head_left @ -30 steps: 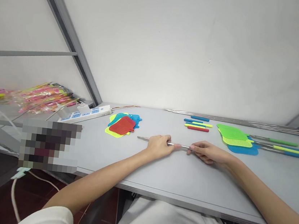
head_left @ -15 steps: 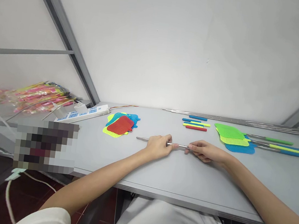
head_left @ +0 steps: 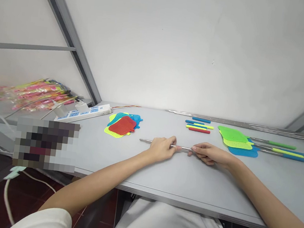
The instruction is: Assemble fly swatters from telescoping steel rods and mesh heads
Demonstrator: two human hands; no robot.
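Note:
Across the middle of the grey table [head_left: 145,172] my two hands hold a thin metal rod [head_left: 184,148] level, just above or on the surface. Wrapped round its left part is my left hand [head_left: 163,148], with a short end of the rod showing past it. My right hand [head_left: 208,153] pinches the rod's right end, which the fingers hide. To the left lie loose fly swatter heads [head_left: 122,126] in red, blue and yellow. Behind my hands are several coloured handle grips [head_left: 199,130]. Fly swatters [head_left: 234,134] with metal shafts and coloured handles lie at the right.
Long metal rods [head_left: 239,123] lie along the wall at the back. A white power strip [head_left: 85,113] with plugs sits at the left, near plastic-wrapped colourful items [head_left: 42,95]. A blurred-out patch [head_left: 45,145] covers something at the table's left end.
Both hands keep their hold on the rod, almost unmoved. The view has shifted slightly.

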